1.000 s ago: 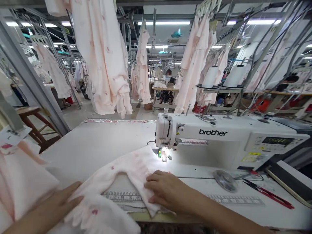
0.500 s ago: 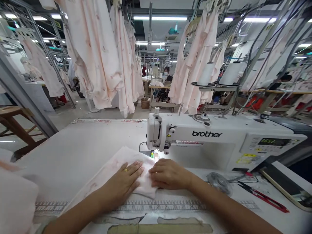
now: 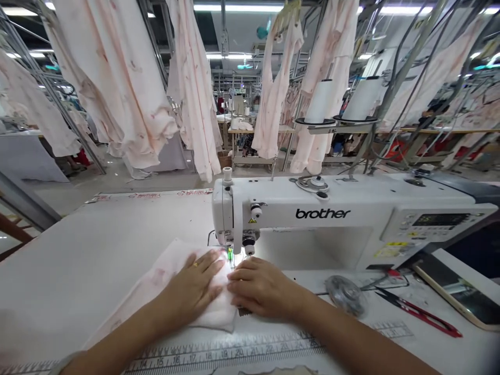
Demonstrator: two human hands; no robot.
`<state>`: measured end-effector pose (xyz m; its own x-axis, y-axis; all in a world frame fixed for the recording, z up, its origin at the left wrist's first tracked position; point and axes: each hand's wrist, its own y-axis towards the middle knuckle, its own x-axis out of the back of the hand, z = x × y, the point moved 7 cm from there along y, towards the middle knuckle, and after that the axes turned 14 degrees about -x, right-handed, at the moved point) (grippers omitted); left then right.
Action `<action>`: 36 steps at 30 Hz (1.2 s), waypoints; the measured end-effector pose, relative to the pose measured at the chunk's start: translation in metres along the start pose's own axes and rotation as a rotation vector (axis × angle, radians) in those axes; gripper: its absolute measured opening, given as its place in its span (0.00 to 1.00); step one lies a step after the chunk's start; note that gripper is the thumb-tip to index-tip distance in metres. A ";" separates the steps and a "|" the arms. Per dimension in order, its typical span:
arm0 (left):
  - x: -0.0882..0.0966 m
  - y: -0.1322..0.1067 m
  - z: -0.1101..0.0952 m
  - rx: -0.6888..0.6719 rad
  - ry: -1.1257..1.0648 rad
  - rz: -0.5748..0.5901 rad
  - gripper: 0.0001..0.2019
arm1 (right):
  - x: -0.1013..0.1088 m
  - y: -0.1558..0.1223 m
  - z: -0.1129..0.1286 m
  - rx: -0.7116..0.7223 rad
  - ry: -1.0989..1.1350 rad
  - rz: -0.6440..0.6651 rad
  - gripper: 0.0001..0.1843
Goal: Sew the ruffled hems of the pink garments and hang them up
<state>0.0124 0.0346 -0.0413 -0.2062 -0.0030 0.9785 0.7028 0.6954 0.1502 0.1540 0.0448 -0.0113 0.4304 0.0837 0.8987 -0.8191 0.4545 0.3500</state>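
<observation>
Pale-pink printed cloth (image 3: 156, 276): by the needle of the white, long-armed sewing machine (image 3: 375, 208); probably light, limp; steady it near the edge.
Your left hand (image 3: 189, 289): spread flat on top, grasping nothing.
Your right hand (image 3: 263, 286): curled at the edge; any pinch is hidden.

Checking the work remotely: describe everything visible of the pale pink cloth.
The cloth looks soft, with faint darker marks. It lies mostly flat on the white table, reaching the lit spot beneath the sewing machine. The left hand lies spread on it, the right hand at its right edge; the left forearm hides part.
</observation>
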 end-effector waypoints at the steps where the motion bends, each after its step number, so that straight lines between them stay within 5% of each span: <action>1: -0.005 -0.004 0.003 0.033 0.016 0.000 0.25 | 0.003 -0.001 -0.001 -0.009 -0.009 -0.038 0.11; 8: -0.016 -0.007 0.004 0.067 -0.028 0.050 0.26 | 0.005 -0.002 0.002 0.065 0.015 -0.043 0.11; 16: -0.010 0.019 0.024 0.048 -0.073 0.006 0.21 | -0.002 0.002 -0.019 -0.087 -0.011 0.042 0.12; 22: 0.011 0.021 0.012 -0.031 -0.087 -0.185 0.14 | 0.000 0.001 -0.023 -0.091 0.033 0.057 0.12; 36: 0.017 0.018 -0.014 -0.285 0.106 -0.245 0.15 | 0.008 -0.001 -0.024 -0.045 0.001 -0.006 0.12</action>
<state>0.0310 0.0374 -0.0202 -0.3305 -0.2288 0.9156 0.8057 0.4369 0.4000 0.1678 0.0661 -0.0108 0.4359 0.0812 0.8963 -0.7984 0.4947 0.3434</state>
